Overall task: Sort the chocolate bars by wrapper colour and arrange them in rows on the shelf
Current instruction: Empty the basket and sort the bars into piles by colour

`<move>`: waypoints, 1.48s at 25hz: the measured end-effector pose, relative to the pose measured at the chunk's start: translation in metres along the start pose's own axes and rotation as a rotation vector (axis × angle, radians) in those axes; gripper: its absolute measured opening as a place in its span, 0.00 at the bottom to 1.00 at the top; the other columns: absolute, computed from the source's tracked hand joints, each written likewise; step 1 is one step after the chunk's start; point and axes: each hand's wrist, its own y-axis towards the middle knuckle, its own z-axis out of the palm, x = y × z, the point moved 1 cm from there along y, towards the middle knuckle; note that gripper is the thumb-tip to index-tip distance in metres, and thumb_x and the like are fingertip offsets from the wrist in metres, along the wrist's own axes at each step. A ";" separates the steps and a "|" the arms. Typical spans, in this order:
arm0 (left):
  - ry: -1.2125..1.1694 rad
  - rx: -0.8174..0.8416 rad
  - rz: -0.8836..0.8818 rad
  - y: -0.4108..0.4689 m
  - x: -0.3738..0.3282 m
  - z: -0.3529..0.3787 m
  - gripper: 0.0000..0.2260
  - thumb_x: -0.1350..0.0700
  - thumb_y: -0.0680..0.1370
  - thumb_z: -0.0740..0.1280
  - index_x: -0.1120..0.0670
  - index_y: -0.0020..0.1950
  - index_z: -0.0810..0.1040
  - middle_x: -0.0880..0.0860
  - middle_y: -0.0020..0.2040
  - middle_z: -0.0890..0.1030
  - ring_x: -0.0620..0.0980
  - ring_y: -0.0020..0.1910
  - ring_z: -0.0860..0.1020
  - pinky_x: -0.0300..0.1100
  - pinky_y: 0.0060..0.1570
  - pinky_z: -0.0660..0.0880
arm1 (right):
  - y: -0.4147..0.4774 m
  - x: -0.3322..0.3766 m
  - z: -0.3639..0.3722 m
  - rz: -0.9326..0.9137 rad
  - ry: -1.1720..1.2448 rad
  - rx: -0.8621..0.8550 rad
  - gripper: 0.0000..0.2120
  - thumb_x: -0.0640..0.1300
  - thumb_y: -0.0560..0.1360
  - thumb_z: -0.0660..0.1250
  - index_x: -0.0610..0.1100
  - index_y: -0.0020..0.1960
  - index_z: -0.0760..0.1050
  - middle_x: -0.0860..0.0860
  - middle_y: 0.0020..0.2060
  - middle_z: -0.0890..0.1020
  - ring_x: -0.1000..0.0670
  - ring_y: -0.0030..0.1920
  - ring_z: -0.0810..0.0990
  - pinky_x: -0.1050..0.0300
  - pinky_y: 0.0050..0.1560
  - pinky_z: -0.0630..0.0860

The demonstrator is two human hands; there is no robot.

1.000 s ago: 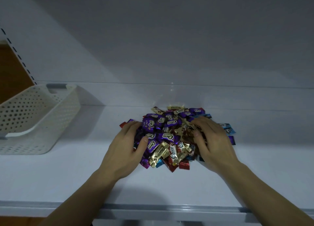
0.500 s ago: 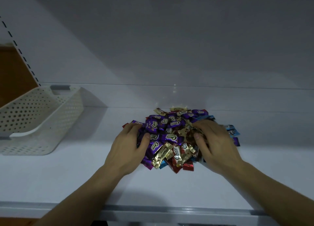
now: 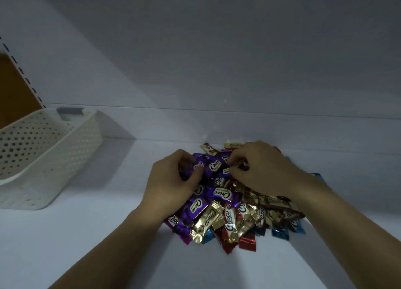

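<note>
Bars [image 3: 217, 215] are lying heaped together, colours mixed, on the shelf [image 3: 86, 234], to the right of the basket [image 3: 43, 154] and well apart from it; no rows are laid yet. My left hand [image 3: 171, 180] is curling its fingers [image 3: 191, 158] round a few purple bars [image 3: 213, 166] on top, on the side nearer the basket. My right hand [image 3: 264, 169] is pinching at one of them from the far side. I am judging them light and stiff inside, with slick, crinkly foil. So I am planning to pinch each across its middle, not by the crimped ends.
</note>
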 end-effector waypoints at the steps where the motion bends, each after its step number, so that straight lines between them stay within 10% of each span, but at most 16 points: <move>1: -0.024 -0.008 0.001 0.001 0.002 -0.002 0.07 0.43 0.77 0.70 0.43 0.52 0.78 0.38 0.44 0.81 0.36 0.42 0.79 0.30 0.41 0.73 | 0.000 -0.003 0.001 -0.001 0.027 0.006 0.09 0.52 0.78 0.68 0.52 0.55 0.83 0.60 0.48 0.82 0.62 0.48 0.77 0.70 0.47 0.69; 13: 0.043 -0.323 -0.236 0.041 0.073 -0.038 0.13 0.47 0.72 0.77 0.50 0.38 0.76 0.47 0.34 0.80 0.45 0.33 0.77 0.38 0.31 0.66 | 0.007 0.002 0.007 0.123 0.243 -0.180 0.06 0.49 0.73 0.76 0.51 0.46 0.79 0.56 0.35 0.80 0.65 0.39 0.77 0.75 0.38 0.70; 23: 0.081 -0.298 -0.239 0.039 0.084 -0.029 0.03 0.54 0.76 0.71 0.51 0.48 0.83 0.49 0.44 0.83 0.48 0.40 0.80 0.47 0.46 0.78 | 0.003 0.002 0.013 0.179 0.385 -0.332 0.07 0.47 0.72 0.77 0.47 0.44 0.80 0.52 0.32 0.80 0.60 0.35 0.79 0.74 0.34 0.69; 31: 0.319 0.081 -0.223 0.031 0.061 -0.029 0.26 0.45 0.73 0.51 0.43 0.67 0.79 0.43 0.72 0.74 0.55 0.68 0.69 0.55 0.65 0.65 | 0.003 0.011 0.018 0.138 0.377 -0.408 0.03 0.45 0.75 0.74 0.48 0.46 0.81 0.58 0.34 0.80 0.65 0.39 0.79 0.77 0.36 0.69; 37: 0.019 -0.087 -0.310 0.027 0.059 -0.037 0.26 0.46 0.73 0.54 0.50 0.67 0.77 0.53 0.67 0.77 0.52 0.62 0.75 0.53 0.66 0.70 | 0.025 0.029 0.014 0.090 0.342 -0.285 0.05 0.39 0.77 0.70 0.47 0.50 0.82 0.56 0.35 0.82 0.62 0.37 0.80 0.80 0.38 0.68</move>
